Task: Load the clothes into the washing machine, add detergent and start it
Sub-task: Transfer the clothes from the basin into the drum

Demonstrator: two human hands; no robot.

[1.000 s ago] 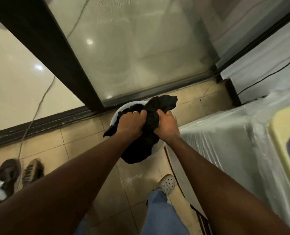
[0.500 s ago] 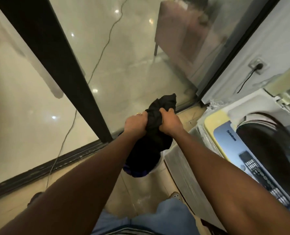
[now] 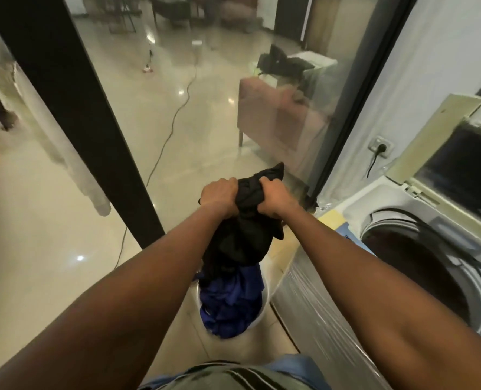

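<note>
Lifted higher than a moment ago, the black garment (image 3: 245,220) now hangs clear above the white basket (image 3: 264,301) on the floor, and more of the washing machine (image 3: 374,198) has come into view at the right with its lid (image 3: 441,153) raised.

Both hands are closed tight on the top of the garment — the left hand (image 3: 219,197) and right hand (image 3: 274,197) side by side, the cloth bunched between them and drooping below.

Risks, largest first: the machine stands to the right, wrapped in clear plastic film, and the garment has to travel sideways over its front edge. A trailing end could catch on the rim or drape outside the drum (image 3: 410,266) instead of dropping in. The hanging tail nearly reaches the blue clothing (image 3: 230,302) beneath and may drag it out of the basket.

Containers: the drum looks dark and apparently empty, though its bottom is hidden. The basket holds crumpled blue clothing — how much lies underneath cannot be told.
</note>
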